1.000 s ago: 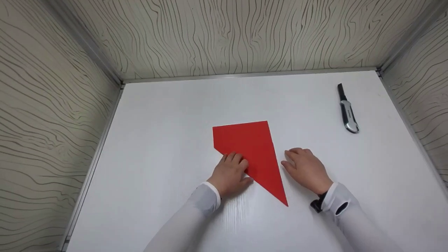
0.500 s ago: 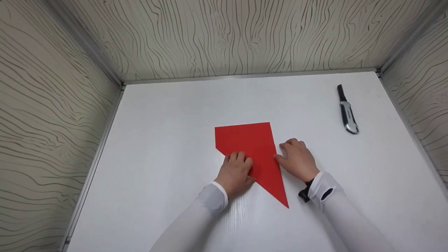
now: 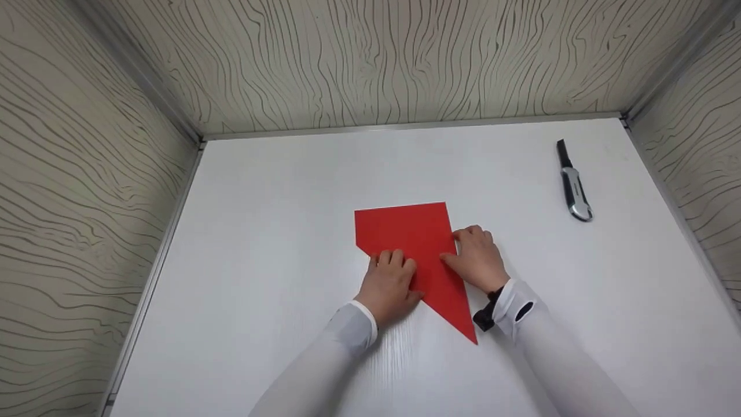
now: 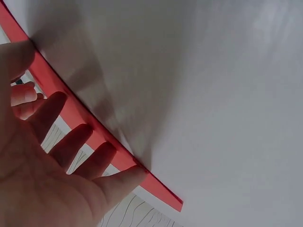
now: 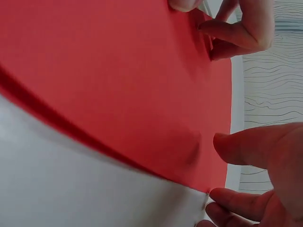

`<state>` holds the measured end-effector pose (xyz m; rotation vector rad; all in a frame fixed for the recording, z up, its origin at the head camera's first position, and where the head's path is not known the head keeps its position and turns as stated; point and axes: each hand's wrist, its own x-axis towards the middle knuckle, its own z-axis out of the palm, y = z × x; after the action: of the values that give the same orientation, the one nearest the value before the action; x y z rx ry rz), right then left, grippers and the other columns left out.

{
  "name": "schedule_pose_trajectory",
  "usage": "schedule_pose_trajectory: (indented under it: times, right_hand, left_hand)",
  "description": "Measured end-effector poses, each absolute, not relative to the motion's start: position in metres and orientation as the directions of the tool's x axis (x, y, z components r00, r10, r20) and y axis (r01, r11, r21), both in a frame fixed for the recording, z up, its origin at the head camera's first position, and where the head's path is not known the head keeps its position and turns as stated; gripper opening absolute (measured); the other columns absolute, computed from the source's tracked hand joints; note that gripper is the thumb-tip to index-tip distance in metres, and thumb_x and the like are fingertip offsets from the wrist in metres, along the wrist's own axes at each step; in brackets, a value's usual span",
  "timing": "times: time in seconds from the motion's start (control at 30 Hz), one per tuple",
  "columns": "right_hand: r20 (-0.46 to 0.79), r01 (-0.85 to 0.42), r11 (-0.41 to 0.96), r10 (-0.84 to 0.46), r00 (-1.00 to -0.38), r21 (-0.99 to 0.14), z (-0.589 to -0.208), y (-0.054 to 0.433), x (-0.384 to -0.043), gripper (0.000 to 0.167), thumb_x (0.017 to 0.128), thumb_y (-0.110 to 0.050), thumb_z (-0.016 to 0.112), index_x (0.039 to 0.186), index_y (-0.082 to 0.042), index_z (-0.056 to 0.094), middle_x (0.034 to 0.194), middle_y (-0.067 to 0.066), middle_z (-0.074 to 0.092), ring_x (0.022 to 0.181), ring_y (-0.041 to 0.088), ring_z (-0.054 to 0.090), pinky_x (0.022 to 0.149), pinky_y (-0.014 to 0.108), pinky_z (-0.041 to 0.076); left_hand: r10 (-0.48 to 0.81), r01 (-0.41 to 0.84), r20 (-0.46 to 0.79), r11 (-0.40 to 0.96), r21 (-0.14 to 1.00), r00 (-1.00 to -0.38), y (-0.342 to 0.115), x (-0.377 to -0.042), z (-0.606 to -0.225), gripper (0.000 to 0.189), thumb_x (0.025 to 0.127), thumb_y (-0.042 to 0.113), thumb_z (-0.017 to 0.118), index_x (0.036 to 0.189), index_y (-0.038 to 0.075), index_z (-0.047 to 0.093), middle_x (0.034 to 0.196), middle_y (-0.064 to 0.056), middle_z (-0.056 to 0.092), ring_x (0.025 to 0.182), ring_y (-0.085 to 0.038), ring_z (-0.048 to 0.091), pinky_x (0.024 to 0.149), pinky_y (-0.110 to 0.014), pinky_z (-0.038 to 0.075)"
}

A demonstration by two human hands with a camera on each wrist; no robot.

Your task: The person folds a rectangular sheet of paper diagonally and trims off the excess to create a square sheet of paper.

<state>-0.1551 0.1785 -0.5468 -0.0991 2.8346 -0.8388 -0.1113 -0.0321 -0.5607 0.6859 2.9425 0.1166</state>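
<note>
A folded sheet of red paper (image 3: 405, 229) lies on the white table, its long slanted folded edge toward the person and a sharp point at the lower right. My left hand (image 3: 389, 285) rests on that folded edge, fingertips spread along it, as the left wrist view shows with the hand (image 4: 52, 165) against the red strip (image 4: 104, 137). At the paper's right edge is my right hand (image 3: 478, 259). In the right wrist view its thumb (image 5: 241, 146) hovers over the red surface (image 5: 109, 85), while the other fingertips (image 5: 225, 194) meet the edge.
A utility knife (image 3: 575, 188) with a grey and black handle lies at the right rear of the white table (image 3: 278, 191). Wood-grain patterned panels (image 3: 370, 63) rise behind the table and at both sides.
My right hand has moved left from the bare table to the paper's right edge, thumb now over the paper. The left hand and the paper shifted slightly right at first, then stayed.
</note>
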Motion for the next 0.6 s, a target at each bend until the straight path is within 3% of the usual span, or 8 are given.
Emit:
schedule_pose_trajectory:
  times: [0.37, 0.5, 0.6]
  right_hand:
    - [-0.213, 0.053, 0.752, -0.117, -0.97, -0.657, -0.547, 0.168, -0.152, 0.053, 0.092, -0.024, 0.072, 0.135, 0.004, 0.058, 0.137, 0.023, 0.048, 0.12, 0.039, 0.046, 0.09, 0.049, 0.054]
    - [-0.259, 0.117, 0.613, -0.147, -0.955, -0.781, -0.545, 0.164, -0.15, 0.051, 0.093, -0.025, 0.071, 0.135, 0.0, 0.054, 0.135, 0.02, 0.05, 0.115, 0.035, 0.055, 0.085, 0.046, 0.058]
    - [-0.291, 0.188, 0.474, -0.153, -0.944, -0.86, -0.542, 0.164, -0.15, 0.059, 0.095, -0.024, 0.07, 0.144, -0.004, 0.043, 0.133, 0.017, 0.053, 0.111, 0.034, 0.06, 0.087, 0.045, 0.059]
  left_hand:
    - [0.447, 0.438, -0.087, 0.893, 0.101, -0.89, -0.034, -0.111, -0.561, 0.066, 0.078, 0.051, 0.085, 0.126, 0.019, 0.054, 0.122, -0.004, 0.054, 0.115, -0.024, 0.053, 0.106, -0.048, 0.047]
    - [0.447, 0.437, -0.085, 0.892, 0.115, -0.89, -0.034, -0.11, -0.561, 0.066, 0.077, 0.049, 0.087, 0.127, 0.02, 0.054, 0.122, -0.003, 0.055, 0.112, -0.022, 0.053, 0.105, -0.046, 0.048]
    - [0.446, 0.436, -0.082, 0.892, 0.115, -0.891, -0.034, -0.11, -0.56, 0.067, 0.077, 0.048, 0.087, 0.127, 0.02, 0.054, 0.122, -0.002, 0.055, 0.112, -0.021, 0.053, 0.105, -0.045, 0.048]
